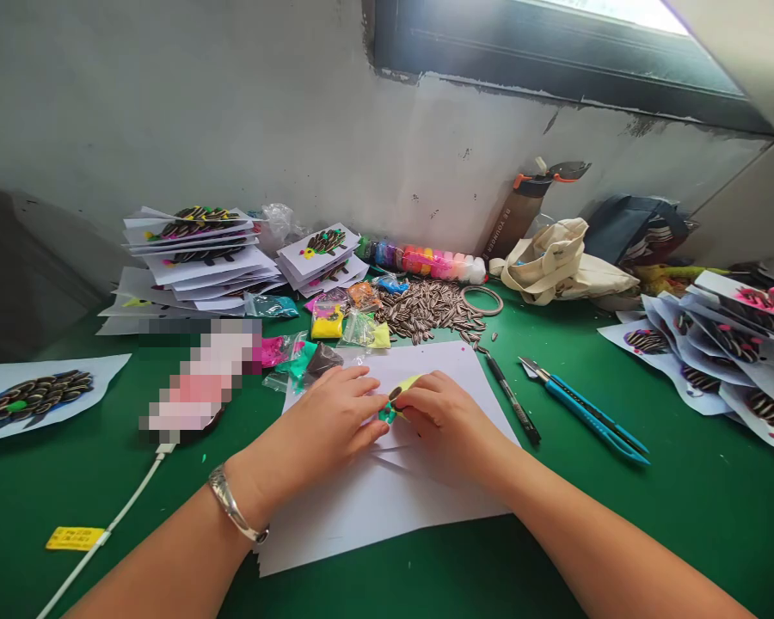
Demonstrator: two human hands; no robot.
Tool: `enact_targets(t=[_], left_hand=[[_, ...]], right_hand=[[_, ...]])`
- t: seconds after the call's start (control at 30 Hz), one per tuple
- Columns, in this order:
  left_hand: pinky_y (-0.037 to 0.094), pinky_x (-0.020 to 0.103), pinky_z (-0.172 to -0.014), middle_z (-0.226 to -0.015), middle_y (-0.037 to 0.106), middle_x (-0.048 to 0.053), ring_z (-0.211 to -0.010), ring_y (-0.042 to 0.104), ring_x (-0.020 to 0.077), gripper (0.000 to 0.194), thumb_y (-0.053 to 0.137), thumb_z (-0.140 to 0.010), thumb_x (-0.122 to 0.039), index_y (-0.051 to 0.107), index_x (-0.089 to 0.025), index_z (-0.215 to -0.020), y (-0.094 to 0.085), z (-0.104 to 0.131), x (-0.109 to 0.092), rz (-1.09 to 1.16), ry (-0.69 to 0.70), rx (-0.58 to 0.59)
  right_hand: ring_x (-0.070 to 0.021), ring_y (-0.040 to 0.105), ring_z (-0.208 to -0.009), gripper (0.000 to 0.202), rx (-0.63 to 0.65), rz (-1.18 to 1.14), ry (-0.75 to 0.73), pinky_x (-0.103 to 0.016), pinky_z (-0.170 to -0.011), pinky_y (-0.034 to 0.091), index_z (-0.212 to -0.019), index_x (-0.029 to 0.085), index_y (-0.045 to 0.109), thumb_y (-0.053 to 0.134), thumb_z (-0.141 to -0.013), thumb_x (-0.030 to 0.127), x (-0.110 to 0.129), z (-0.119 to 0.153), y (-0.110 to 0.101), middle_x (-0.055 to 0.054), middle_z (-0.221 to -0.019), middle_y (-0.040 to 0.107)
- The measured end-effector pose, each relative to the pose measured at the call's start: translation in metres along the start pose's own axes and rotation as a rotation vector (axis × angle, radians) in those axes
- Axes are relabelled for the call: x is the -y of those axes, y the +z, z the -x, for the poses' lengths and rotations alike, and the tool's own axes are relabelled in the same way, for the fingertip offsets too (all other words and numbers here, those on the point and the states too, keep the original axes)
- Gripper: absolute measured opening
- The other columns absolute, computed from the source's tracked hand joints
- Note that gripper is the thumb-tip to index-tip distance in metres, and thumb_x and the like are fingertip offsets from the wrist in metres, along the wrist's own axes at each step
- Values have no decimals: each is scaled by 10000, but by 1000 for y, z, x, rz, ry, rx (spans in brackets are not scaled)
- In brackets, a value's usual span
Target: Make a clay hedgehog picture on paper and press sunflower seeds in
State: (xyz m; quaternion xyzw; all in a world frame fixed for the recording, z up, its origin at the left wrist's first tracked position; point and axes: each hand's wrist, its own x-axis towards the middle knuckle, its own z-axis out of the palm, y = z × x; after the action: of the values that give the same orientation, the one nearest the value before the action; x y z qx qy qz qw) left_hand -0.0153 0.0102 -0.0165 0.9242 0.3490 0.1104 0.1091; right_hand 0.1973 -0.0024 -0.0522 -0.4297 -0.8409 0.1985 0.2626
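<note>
White paper sheets (341,507) lie stacked before me on the green table. On the top sheet is a small piece of green clay (387,413), with yellow clay (408,383) just behind it. My left hand (322,421) rests on the paper with its fingers stretched out, the fingertips and thumb touching the edge of the green clay. My right hand (448,421) is closed in a pinch at the clay, and a dark sunflower seed (396,394) shows at its fingertips. The curled fingers hide part of the clay.
Loose sunflower seeds (419,309), bagged clay (327,320) and a roll of tape (482,300) lie behind the paper. A pen (512,400) and a blue craft knife (586,413) lie to the right. Seed pictures stand in piles left (212,266) and right (715,344). A cable (129,507) crosses the left.
</note>
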Motion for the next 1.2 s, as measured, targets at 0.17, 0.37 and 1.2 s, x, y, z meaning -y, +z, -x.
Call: enact_targets(t=[0.17, 0.37, 1.2], left_hand=[[407, 483, -987, -1020, 664, 69, -1123, 527, 276, 143, 561, -895, -264, 688, -218, -941, 3, 1, -1, -6, 6, 28], [400, 512, -978, -1030, 655, 79, -1106, 512, 283, 178, 533, -910, -283, 684, -212, -972, 2, 0, -6, -36, 0, 63], [375, 526, -1019, -1036, 659, 75, -1146, 509, 290, 141, 568, -883, -245, 672, -211, -972, 6, -1, -8, -30, 1, 31]], right_hand=[[-182, 519, -845, 161, -6, 50, -8, -300, -746, 393, -893, 224, 673, 539, -908, 136, -1, -2, 0, -38, -854, 623], [-174, 488, -796, 177, 18, 76, -43, -299, -730, 380, -830, 214, 674, 552, -890, 102, -3, -4, 2, -22, -759, 605], [-162, 498, -767, 148, 29, 220, 46, -297, -722, 336, -767, 199, 679, 588, -875, 154, 0, -7, -5, -23, -762, 616]])
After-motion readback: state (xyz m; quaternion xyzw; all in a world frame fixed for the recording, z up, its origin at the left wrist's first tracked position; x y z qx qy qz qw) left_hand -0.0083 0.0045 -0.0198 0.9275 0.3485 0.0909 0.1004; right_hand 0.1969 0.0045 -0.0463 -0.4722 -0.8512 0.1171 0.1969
